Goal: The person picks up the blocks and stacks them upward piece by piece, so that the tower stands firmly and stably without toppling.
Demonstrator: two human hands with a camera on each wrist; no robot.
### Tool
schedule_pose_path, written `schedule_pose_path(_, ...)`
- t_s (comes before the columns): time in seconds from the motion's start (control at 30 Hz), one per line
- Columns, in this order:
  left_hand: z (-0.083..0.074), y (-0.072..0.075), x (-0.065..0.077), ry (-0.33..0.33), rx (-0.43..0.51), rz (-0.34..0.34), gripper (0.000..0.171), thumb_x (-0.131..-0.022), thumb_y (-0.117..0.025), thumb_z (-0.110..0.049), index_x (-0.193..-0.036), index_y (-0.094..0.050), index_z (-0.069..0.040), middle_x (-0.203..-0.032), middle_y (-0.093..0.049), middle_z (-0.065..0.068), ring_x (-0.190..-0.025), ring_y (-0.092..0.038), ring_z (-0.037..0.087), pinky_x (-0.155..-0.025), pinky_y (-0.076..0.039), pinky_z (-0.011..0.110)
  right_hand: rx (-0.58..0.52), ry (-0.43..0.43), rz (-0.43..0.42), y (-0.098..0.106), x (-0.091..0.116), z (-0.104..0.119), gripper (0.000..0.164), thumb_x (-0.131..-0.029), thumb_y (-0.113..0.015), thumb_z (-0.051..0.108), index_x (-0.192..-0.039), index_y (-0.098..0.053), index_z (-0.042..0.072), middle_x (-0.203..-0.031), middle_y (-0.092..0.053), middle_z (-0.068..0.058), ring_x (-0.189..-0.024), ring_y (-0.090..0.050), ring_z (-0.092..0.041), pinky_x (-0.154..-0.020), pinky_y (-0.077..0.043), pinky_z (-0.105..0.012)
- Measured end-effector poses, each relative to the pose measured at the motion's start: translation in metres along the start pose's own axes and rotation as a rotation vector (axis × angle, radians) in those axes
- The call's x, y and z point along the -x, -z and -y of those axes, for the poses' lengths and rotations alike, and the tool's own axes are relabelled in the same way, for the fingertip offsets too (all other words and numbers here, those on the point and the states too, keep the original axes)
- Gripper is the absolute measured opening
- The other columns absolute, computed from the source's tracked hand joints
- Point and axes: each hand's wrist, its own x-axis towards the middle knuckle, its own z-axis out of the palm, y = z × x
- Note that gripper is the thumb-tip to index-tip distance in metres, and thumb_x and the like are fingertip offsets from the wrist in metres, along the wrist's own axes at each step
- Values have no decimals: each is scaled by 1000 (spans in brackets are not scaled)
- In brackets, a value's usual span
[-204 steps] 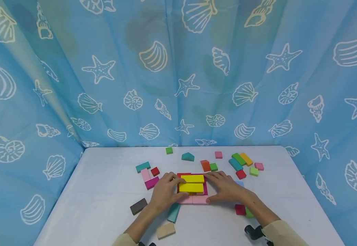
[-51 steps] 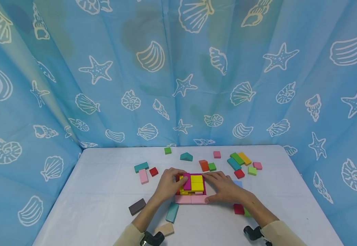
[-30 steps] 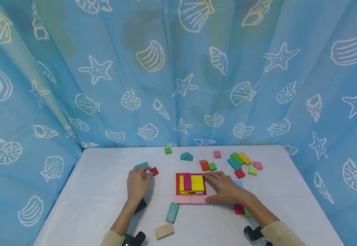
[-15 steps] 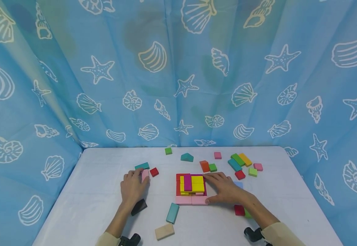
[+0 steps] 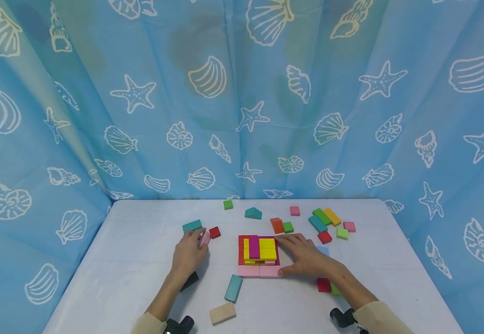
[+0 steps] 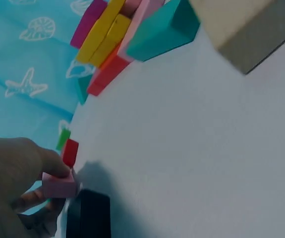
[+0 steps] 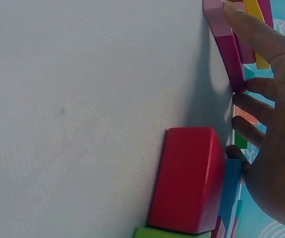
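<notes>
My left hand [image 5: 187, 256] pinches a pink block [image 5: 205, 239] between thumb and fingers at the left of the table. In the left wrist view the pink block [image 6: 59, 186] shows its near end, close to a black block [image 6: 87, 214]. At mid-table stands a layered stack: a base of red, magenta and pink blocks [image 5: 248, 271], yellow blocks [image 5: 267, 249] above, and a magenta block [image 5: 254, 247] crosswise on top. My right hand [image 5: 306, 255] rests at the stack's right side, fingers spread. Its thumb touches the front pink block [image 7: 216, 17] in the right wrist view.
A small red block [image 5: 214, 232] and a teal block [image 5: 192, 226] lie beside the left hand. In front are another teal block [image 5: 233, 288] and a beige block [image 5: 223, 313]. Several coloured blocks lie behind and right of the stack, including a red one [image 5: 323, 285] by the right forearm.
The left hand set the magenta block on the yellow layer, let go and moved left to the pink block. That block has turned and the small red one shifted right. The right hand stayed.
</notes>
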Motion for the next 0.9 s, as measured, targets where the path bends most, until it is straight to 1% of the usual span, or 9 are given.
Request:
schedule_pose_path(0.17, -16, 0, 5, -32, 9, -14, 43, -86, -78, -16, -128, -64, -13, -108, -65, 12, -74, -61, 18, -63, -54, 30, 1, -8, 14, 1, 0, 1, 108, -66, -85, 62, -157, -35, 31, -158, -37, 1, -146, -29, -31, -111, -26, -70)
schedule_pose_path(0.27, -28, -1, 5, -36, 46, -35, 42, -86, -79, -19, -125, -62, -15, -102, -64, 7, -72, -58, 14, -62, -51, 25, -1, -15, 17, 2, -1, 2, 108, -66, -86, 61, -157, -36, 30, -158, -38, 0, -145, -29, -31, -109, -30, -69)
schedule_pose_path(0.37, -43, 1, 4, -49, 133, -46, 44, -85, -80, -21, -124, -59, -17, -98, -66, 3, -75, -59, 12, -64, -53, 24, 0, -18, 21, 3, -1, 3, 107, -66, -86, 60, -156, -37, 30, -158, -38, -1, -145, -30, -32, -106, -36, -68)
schedule_pose_path(0.47, -58, 2, 2, -99, 277, -30, 47, -87, -79, -23, -128, -56, -19, -97, -68, 1, -78, -61, 12, -67, -55, 24, 6, -17, 18, 3, -1, 3, 107, -66, -86, 60, -156, -37, 30, -157, -38, -1, -145, -31, -32, -106, -36, -68)
schedule_pose_path(0.57, -73, 0, 1, -171, 410, 14, 50, -89, -78, -28, -134, -57, -24, -100, -68, -3, -82, -63, 11, -73, -56, 24, 7, -10, 13, 3, -1, 2, 108, -66, -86, 60, -157, -36, 31, -158, -38, 0, -145, -30, -32, -110, -30, -69)
schedule_pose_path(0.7, -92, -7, 2, -245, 512, 134, 49, -90, -76, -36, -136, -60, -34, -105, -66, -8, -93, -62, 14, -81, -57, 30, 0, 2, 2, 2, -1, 0, 107, -66, -85, 62, -156, -36, 32, -158, -38, 0, -146, -29, -32, -111, -25, -70)
schedule_pose_path(0.77, -101, -12, 3, -260, 529, 200, 47, -89, -76, -38, -133, -61, -38, -107, -65, -10, -100, -61, 16, -80, -56, 31, -3, 6, -2, 2, -1, 0, 106, -66, -84, 65, -156, -37, 33, -158, -38, 1, -147, -29, -32, -111, -25, -71)
schedule_pose_path(0.83, -108, -18, 4, -283, 517, 257, 45, -89, -76, -36, -132, -62, -39, -109, -64, -8, -106, -58, 19, -81, -57, 34, -6, 11, -1, 2, -1, -1, 105, -67, -82, 66, -155, -38, 33, -158, -39, 1, -147, -28, -33, -111, -24, -72)
schedule_pose_path(0.9, -112, -25, 4, -302, 486, 291, 45, -89, -77, -32, -131, -63, -38, -110, -63, -6, -111, -55, 19, -82, -56, 34, -14, 14, -1, 0, -1, -2, 104, -66, -83, 66, -155, -38, 34, -157, -39, 2, -147, -28, -32, -111, -24, -72)
